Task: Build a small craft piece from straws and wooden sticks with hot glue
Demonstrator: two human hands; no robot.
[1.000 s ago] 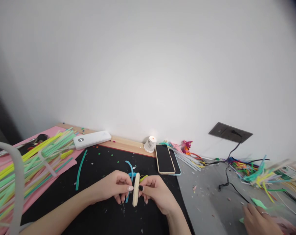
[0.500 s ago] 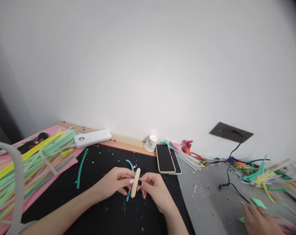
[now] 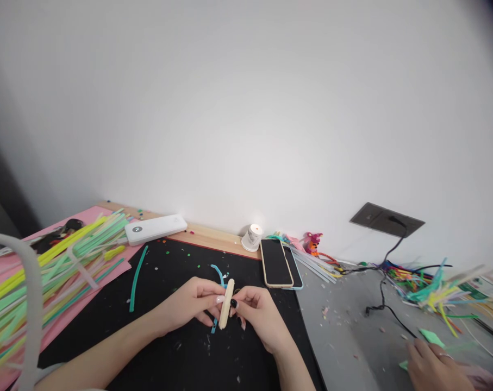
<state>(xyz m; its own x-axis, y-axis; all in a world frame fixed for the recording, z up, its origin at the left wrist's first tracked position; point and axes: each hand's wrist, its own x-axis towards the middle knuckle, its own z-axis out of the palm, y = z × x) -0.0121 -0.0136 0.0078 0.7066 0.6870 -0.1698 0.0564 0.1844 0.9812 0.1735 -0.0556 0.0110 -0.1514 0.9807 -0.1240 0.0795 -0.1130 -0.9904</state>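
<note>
A short, thick cream pipe cleaner piece (image 3: 227,309), seemingly folded into a bar, is tilted upright above the black mat. My left hand (image 3: 193,304) pinches it from the left between thumb and fingers. From the other side, my right hand (image 3: 256,312) grips it too, thumb pressed near its middle. What lies behind the bar between the fingertips is hidden. A curved blue pipe cleaner (image 3: 217,270) shows behind my left fingers, partly covered by them. Farther left, a teal pipe cleaner (image 3: 137,279) lies on the mat.
Bundled pastel pipe cleaners (image 3: 83,244) rest on pink paper at left, beside a white oblong device (image 3: 156,229). A paper cup (image 3: 252,238) and phones (image 3: 276,263) stand behind my hands. Another person's hand (image 3: 434,366) works at lower right, near a black cable (image 3: 382,293).
Both hands stay almost where they were, still pinching the cream piece. The view has shifted very slightly; the other person's hand is nearly unchanged.
</note>
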